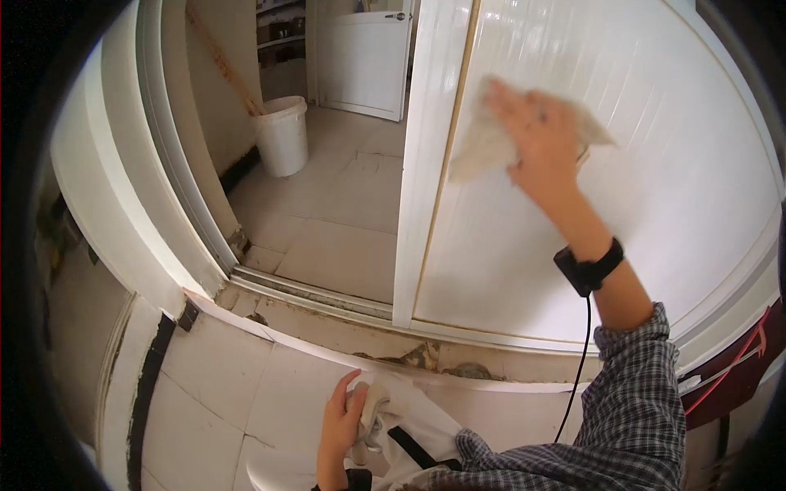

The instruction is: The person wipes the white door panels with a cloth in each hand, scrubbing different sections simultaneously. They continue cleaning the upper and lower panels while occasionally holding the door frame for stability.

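Observation:
My right hand [540, 135] is raised against the white door panel [655, 204], blurred by motion. Under its spread fingers it holds a beige cloth [483, 143] flat to the panel, and the cloth's corners stick out on both sides. Low in front of my body, my left hand [340, 421] has its fingers and thumb around a bunched greyish cloth [372, 413]. Part of that bundle is hidden by the hand. A black device on a strap [588, 266] sits on my right wrist, with a cable [580, 368] hanging from it.
Left of the panel is a doorway with a metal floor track [311, 295] and a raised, chipped sill [409, 356]. Beyond it stand a white bucket [281, 139] with a long wooden handle [221, 61] and a white door [360, 61]. A dark red object [729, 376] is at the right edge.

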The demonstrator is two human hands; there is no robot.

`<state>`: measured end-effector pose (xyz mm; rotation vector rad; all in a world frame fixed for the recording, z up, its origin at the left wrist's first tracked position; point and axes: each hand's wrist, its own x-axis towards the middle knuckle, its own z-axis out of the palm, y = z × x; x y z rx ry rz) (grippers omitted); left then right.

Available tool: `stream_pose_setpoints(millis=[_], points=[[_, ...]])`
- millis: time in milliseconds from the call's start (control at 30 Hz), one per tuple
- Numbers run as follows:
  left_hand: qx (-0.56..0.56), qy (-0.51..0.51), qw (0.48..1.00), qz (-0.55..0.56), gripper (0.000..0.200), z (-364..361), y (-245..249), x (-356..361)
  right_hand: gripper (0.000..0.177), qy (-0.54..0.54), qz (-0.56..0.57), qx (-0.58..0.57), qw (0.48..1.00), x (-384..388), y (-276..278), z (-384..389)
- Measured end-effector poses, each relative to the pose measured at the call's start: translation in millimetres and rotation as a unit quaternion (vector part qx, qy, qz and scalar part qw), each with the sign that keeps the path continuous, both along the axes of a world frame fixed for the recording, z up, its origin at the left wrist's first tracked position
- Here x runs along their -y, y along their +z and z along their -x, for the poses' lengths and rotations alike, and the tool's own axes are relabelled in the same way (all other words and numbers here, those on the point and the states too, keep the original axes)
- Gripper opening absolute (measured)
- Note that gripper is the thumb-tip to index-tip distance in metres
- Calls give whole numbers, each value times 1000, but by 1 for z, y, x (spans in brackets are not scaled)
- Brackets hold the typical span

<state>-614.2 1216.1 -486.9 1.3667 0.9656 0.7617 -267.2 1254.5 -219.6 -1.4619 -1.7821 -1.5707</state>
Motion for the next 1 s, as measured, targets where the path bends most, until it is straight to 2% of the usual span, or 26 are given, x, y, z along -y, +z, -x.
stream_pose_setpoints(millis=[67, 167, 267, 367, 467, 567, 667, 700, 767, 867, 1000], points=[[7, -1, 1000, 18, 38, 6, -4, 0, 51, -2, 53, 43, 998, -5, -42, -6], [28, 4, 999, 27, 38, 12, -11, -2, 49, 11, 74, 129, 989, -2, -83, -10], [15, 15, 1000, 11, 38, 17, -15, -4, 45, -12, 21, 98, 995, 7, -52, -14], [-13, 24, 1000, 1, 39, 21, -3, -4, 44, 3, 16, 0, 1000, 18, -10, 2], [-1, 30, 1000, -4, 39, 20, -5, -4, 63, 6, 78, 8, 997, 11, -33, 0], [-3, 27, 1000, 0, 38, 19, -11, -2, 53, 2, 67, 84, 994, 12, -34, -9], [-2, 25, 1000, -3, 38, 13, -2, 3, 48, 0, -4, 27, 1000, 18, -4, -4], [9, 28, 1000, 3, 38, 11, 0, 5, 46, -8, 5, 30, 1000, 19, -3, -3], [20, 26, 999, 13, 38, 12, 1, 6, 42, -22, 25, 34, 999, 17, -15, 0], [13, 13, 1000, 22, 38, 10, -6, 3, 38, 25, 111, 112, 987, 6, -58, -7], [-68, -11, 998, -2, 37, 14, 6, 3, 39, -3, 45, 147, 988, 13, -45, -25]])
